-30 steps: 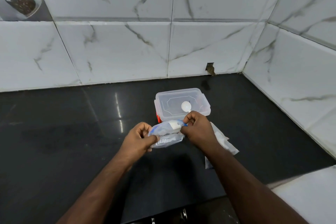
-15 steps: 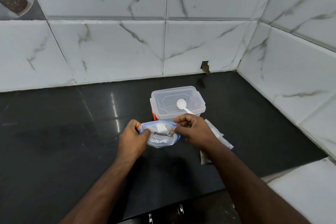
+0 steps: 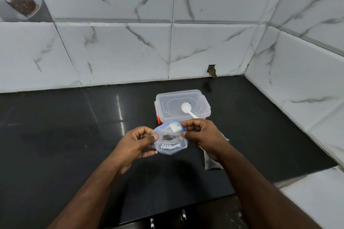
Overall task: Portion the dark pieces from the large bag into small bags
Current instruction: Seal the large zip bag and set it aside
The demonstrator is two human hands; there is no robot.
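I hold a small clear zip bag [image 3: 170, 142] with a blue zipper rim above the black counter. My left hand [image 3: 137, 144] pinches its left edge and my right hand [image 3: 201, 134] pinches its right edge, and the mouth gapes open between them. A few dark pieces show inside. A white slider tab sits on the far rim. Under my right forearm lies a clear plastic bag [image 3: 212, 161] flat on the counter, mostly hidden.
A clear lidded plastic box [image 3: 183, 107] with an orange clip stands just behind the bag, a white spoon [image 3: 188, 109] lying on its lid. Tiled walls close the back and right. A white ledge [image 3: 316, 191] sits front right.
The bag's mouth has been pulled wider open between my hands. Both hands stay at the same spot in front of the box.
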